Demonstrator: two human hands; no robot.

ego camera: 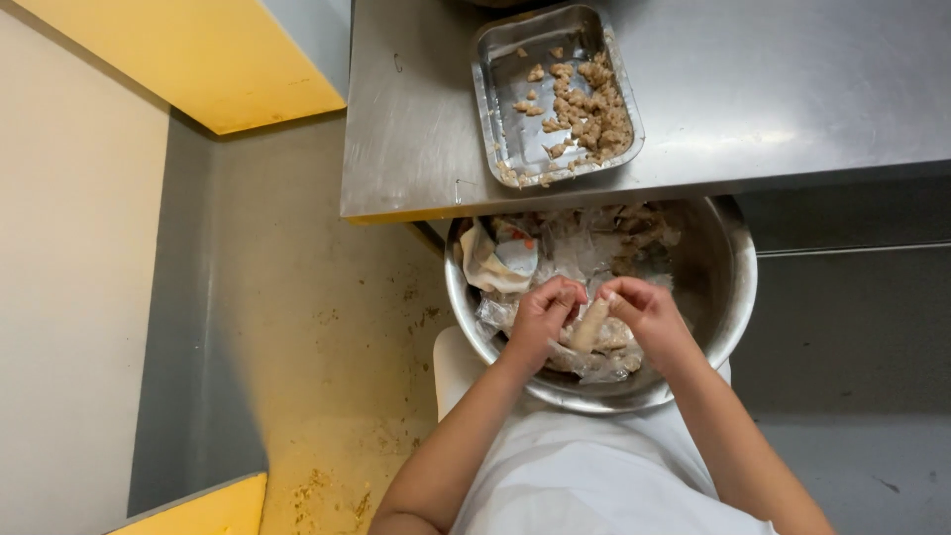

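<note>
Over a large steel bowl (728, 297) on my lap, my left hand (540, 319) and my right hand (649, 319) both grip a pale sausage-like piece (589, 325) between them. The fingers of each hand are curled around its ends. Beneath the hands the bowl holds crumpled clear plastic casings (570, 253) and scraps of wrapper. On the steel table (773, 89) above, a rectangular foil tray (505, 84) holds several brownish lumps of minced filling (592, 109), piled on its right side.
The steel table's edge overhangs the top of the bowl. A yellow counter (198, 54) stands at the upper left, another yellow corner (208, 510) at the lower left. The floor (327, 327) is stained with crumbs. I wear a white apron (584, 476).
</note>
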